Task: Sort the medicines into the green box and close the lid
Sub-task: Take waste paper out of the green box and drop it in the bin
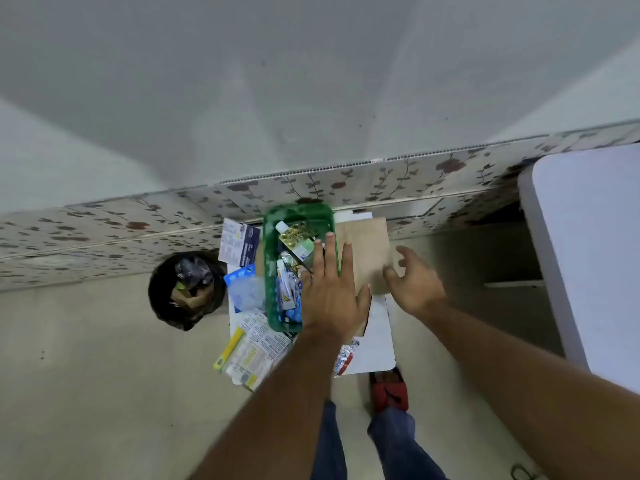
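The green box (272,271) stands open on a small white table (375,344), filled with tubes, blister strips and a small bottle (298,245). My left hand (329,292) lies flat, fingers spread, over the box's right rim and the medicines inside. My right hand (412,282) hovers open just right of it, above a brown paper sheet (370,251). Left of the box lie a blue blister pack (242,287), printed leaflets (254,351), a yellow strip (230,348) and a dark-blue medicine carton (240,245). A foil strip (344,358) pokes out beneath my left forearm. I see no lid.
A black bin (187,289) lined with a bag, holding rubbish, stands on the floor left of the table. A floral-tiled wall base (346,181) runs behind. A large white table (588,254) fills the right. My legs and a red slipper (389,391) are below.
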